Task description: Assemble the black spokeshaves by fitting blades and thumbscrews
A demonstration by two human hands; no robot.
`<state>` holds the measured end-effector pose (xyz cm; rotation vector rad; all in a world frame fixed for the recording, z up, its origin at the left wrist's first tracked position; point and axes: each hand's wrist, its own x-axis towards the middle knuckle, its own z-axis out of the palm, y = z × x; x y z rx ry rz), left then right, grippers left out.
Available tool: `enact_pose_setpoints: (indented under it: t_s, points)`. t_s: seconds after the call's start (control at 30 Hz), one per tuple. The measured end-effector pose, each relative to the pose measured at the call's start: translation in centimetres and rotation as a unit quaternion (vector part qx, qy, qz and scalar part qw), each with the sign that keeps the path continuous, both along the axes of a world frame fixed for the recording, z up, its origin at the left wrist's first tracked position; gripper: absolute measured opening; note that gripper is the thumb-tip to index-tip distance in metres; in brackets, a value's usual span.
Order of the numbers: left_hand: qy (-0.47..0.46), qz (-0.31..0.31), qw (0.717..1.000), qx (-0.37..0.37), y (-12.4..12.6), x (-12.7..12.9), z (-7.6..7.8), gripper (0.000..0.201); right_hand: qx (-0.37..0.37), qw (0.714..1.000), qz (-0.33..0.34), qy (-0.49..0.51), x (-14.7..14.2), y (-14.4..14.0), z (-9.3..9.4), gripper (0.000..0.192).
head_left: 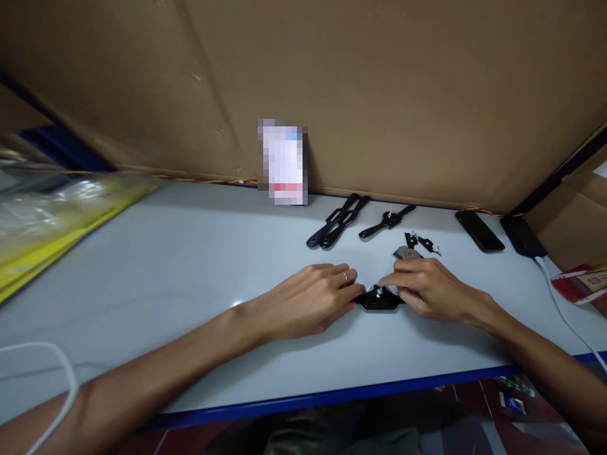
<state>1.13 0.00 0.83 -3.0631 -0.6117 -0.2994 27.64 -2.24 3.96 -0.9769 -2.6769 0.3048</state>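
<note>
— Where did we have the black part [378, 299]?

— On the counter [190, 265], near the front edge, between our two hands. Our left hand [308, 300] pinched its left end; our right hand [429, 291] pinched the right end, fingertips pressed onto it beside a small screw on top.

— How far had we got?

— Partway, we judged. Three black arms [337, 220] lay unused at the back, one [386, 220] already carrying a knob. Small clips and screws [422, 242] sat just behind our right hand.

— Anything else there?

— Two phones [480, 231] at the far right, one on a white cable [562, 309].
</note>
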Motion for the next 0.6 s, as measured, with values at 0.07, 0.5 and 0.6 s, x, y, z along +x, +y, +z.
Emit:
enact_pose_setpoints:
  t_s: [0.07,0.5,0.6]
  points:
    - [-0.004,-0.001,1.000,0.000,0.0,0.0,0.1,0.024,-0.005,1.000,-0.008,0.016,-0.1,0.0,0.0,0.027]
    - [0.013,-0.001,1.000,-0.014,-0.1,-0.1,0.5,0.017,-0.081,0.986,-0.029,-0.145,0.5,0.0,2.0,0.018]
    - [0.026,0.010,0.999,-0.015,-0.1,-0.1,0.6,0.014,-0.091,0.985,-0.031,-0.141,0.5,0.0,1.7,0.020]
